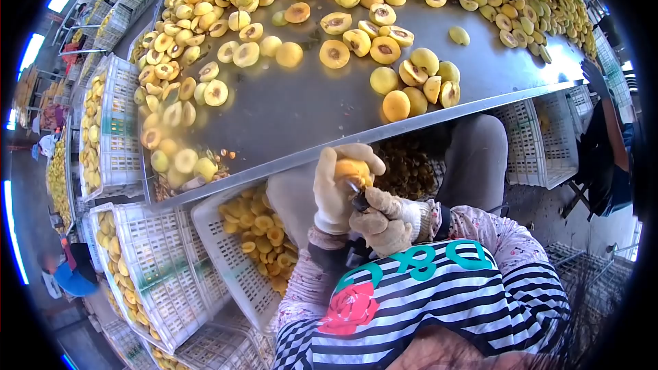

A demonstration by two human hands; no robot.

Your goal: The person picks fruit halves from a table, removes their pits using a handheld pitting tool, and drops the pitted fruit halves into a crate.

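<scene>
Far side: metal table [288, 113], covered with halved fruit [356, 40] toward the far edge and left, a small cluster [421, 82] near the right front edge. Just below the near table edge: left hand [336, 188] closed around a fruit [353, 170], right hand [384, 223] right beside it, holding a small knife [358, 195] against that fruit. Left of the hands, under the table: crate [229, 260] with fruit inside. Further left: more crates [154, 274]. Right, beneath the table: another crate [534, 140].
</scene>
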